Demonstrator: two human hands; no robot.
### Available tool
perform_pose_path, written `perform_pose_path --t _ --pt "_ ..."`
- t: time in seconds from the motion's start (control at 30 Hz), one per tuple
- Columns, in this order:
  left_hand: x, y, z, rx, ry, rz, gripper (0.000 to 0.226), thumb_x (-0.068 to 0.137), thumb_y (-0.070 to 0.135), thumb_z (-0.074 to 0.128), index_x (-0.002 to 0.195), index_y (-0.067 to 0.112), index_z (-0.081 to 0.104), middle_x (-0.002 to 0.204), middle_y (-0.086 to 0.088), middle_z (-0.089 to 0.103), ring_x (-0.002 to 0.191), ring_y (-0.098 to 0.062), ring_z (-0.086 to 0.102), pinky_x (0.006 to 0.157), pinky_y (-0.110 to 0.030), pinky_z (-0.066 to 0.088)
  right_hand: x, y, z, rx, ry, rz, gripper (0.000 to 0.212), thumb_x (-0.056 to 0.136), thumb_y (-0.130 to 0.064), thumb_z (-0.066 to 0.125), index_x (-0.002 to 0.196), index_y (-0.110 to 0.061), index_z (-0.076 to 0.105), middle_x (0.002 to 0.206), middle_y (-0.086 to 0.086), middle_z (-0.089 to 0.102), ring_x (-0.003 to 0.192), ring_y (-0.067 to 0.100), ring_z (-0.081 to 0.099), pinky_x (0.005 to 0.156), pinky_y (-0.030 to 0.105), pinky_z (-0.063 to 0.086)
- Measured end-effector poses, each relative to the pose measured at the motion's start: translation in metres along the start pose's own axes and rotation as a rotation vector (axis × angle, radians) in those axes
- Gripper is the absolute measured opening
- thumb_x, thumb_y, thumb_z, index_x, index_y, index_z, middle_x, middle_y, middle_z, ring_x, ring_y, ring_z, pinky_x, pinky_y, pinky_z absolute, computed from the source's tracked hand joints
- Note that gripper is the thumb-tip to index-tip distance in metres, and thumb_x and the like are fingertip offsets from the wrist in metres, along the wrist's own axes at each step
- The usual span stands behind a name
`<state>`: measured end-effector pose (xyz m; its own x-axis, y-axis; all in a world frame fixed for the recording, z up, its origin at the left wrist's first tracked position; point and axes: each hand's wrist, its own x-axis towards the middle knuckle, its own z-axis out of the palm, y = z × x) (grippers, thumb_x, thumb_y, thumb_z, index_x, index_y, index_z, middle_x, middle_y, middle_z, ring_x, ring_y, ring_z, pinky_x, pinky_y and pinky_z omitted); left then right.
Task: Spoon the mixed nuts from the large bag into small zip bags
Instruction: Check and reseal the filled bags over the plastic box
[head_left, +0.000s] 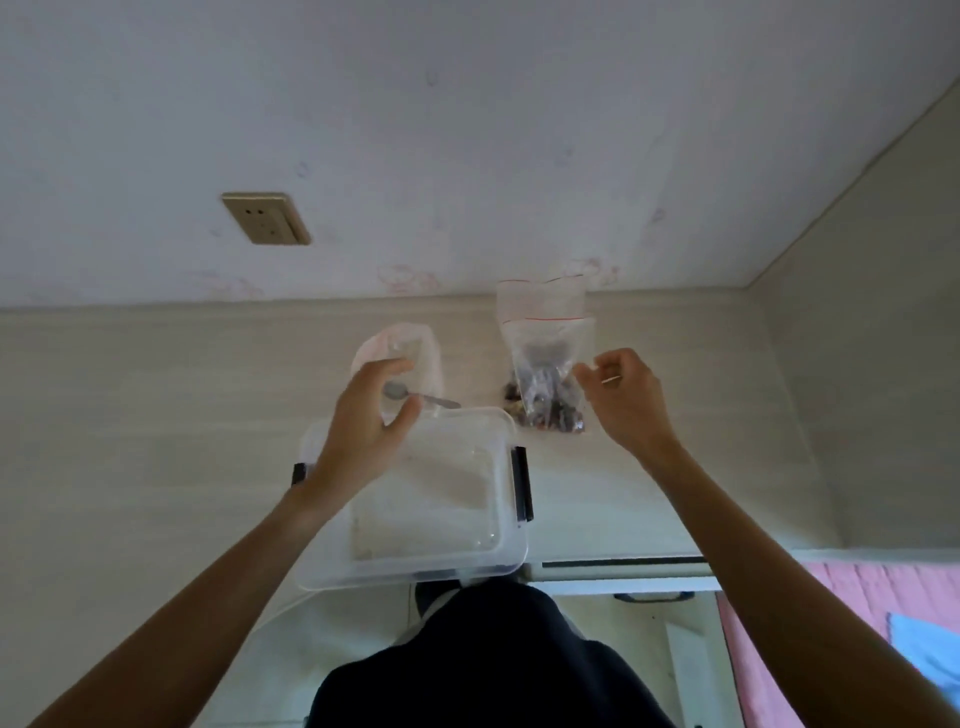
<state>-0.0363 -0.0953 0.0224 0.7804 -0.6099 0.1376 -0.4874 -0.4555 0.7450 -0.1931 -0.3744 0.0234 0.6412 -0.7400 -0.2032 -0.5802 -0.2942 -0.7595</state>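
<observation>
The worktop (156, 415) is pale beige with faint wood grain; the clear storage box (415, 499) has black latches; the small zip bags (545, 322) are clear with red seal lines, holding dark brown and reddish nuts (545, 405); the spoon (415, 395) is silver-grey; the wall socket (266, 218) is tan; the bedding (857, 597) is pink

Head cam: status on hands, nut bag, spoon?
Left hand curled over spoon, grip unclear. Right hand pinching edge of nut-filled zip bag. Clear plastic bin sits in front; nothing blocking.
</observation>
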Motion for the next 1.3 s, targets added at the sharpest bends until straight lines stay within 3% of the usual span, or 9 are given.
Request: perform_pose_path --t 0.17,0.33,0.5,0.6,0.7,0.9,1.03,1.17,1.3 --pt "0.057 0.024 0.058 -0.030 -0.286 -0.020 0.041 0.097 0.022 0.071 0.136 0.016 0.060 0.135 0.004 0.064 0.125 -0.008 0.059 0.104 -0.030 0.048 0.027 0.011 0.003 -0.041 0.032 -0.051 0.039 0.092 -0.035 0.074 0.118 -0.011 0.058 0.108 0.001 0.066 0.090 0.015 0.067 0.073 0.020 0.047" --pt "0.097 0.048 0.103 -0.171 -0.498 -0.401 0.072 0.094 0.032 0.073 0.154 0.016 0.036 0.152 -0.008 0.049 0.132 -0.023 0.054 0.092 -0.026 0.045 0.046 0.015 0.009 0.156 -0.135 0.214 0.079 0.091 -0.033 0.076 0.153 -0.007 0.035 0.149 0.011 0.051 0.125 0.025 0.055 0.095 0.034 0.046" --pt "0.105 0.059 0.119 -0.568 -0.419 -0.702 0.079 0.093 0.021 0.074 0.157 0.014 0.029 0.133 -0.008 0.061 0.105 -0.015 0.064 0.074 -0.021 0.052 0.051 0.017 0.008 0.410 -0.152 0.301 0.072 0.088 -0.024 0.081 0.149 -0.008 0.044 0.113 0.001 0.067 0.094 0.012 0.063 0.083 0.028 0.048" --pt "0.102 0.059 0.119 -0.715 -0.360 -0.764 0.072 0.091 0.012 0.076 0.152 0.008 0.037 0.110 -0.007 0.069 0.091 -0.014 0.068 0.066 -0.020 0.055 0.044 0.018 0.004 0.346 -0.125 0.169 0.033 0.087 -0.019 0.081 0.115 -0.005 0.069 0.093 0.002 0.066 0.083 0.015 0.061 0.073 0.024 0.050" --pt "0.094 0.056 0.115 -0.724 -0.432 -0.667 0.055 0.087 0.014 0.083 0.136 0.006 0.059 0.091 -0.006 0.067 0.088 -0.023 0.060 0.076 -0.031 0.051 0.034 0.020 -0.006 0.334 -0.096 0.061 0.005 0.090 -0.016 0.078 0.093 -0.019 0.077 0.085 -0.001 0.074 0.077 0.012 0.064 0.068 0.019 0.052" --pt "0.077 0.055 0.109 -0.427 -0.420 -0.284 0.012 0.077 0.031 0.091 0.081 0.033 0.080 0.087 0.005 0.077 0.080 -0.010 0.069 0.081 -0.027 0.055 0.007 0.032 -0.042 0.248 -0.012 -0.018 0.012 0.089 -0.010 0.078 0.088 -0.022 0.078 0.086 -0.010 0.074 0.071 -0.005 0.065 0.068 0.005 0.048" --pt "0.075 0.072 0.105 -0.303 -0.467 -0.028 0.021 0.081 0.037 0.088 0.072 0.050 0.074 0.092 0.013 0.079 0.086 -0.005 0.073 0.082 -0.019 0.053 -0.012 0.036 -0.063 0.119 0.046 -0.106 0.006 0.092 -0.005 0.074 0.093 -0.011 0.076 0.087 0.000 0.070 0.072 -0.011 0.061 0.068 0.004 0.042" --pt "0.065 0.091 0.108 -0.462 -0.543 -0.001 0.011 0.088 0.023 0.083 0.087 0.033 0.078 0.088 0.016 0.080 0.087 -0.001 0.075 0.081 -0.010 0.050 -0.025 0.037 -0.085 0.110 0.094 -0.138 0.006 0.091 -0.002 0.075 0.089 -0.008 0.076 0.082 0.004 0.071 0.073 0.003 0.061 0.069 0.016 0.044" --pt "0.052 0.107 0.119 -0.409 -0.505 0.030 0.010 0.094 0.019 0.076 0.085 0.018 0.080 0.082 0.013 0.078 0.081 0.001 0.073 0.082 -0.011 0.049 -0.034 0.047 -0.106 0.114 0.069 -0.148 0.007 0.092 -0.003 0.073 0.089 -0.008 0.078 0.083 0.001 0.073 0.069 -0.011 0.061 0.070 0.008 0.043"
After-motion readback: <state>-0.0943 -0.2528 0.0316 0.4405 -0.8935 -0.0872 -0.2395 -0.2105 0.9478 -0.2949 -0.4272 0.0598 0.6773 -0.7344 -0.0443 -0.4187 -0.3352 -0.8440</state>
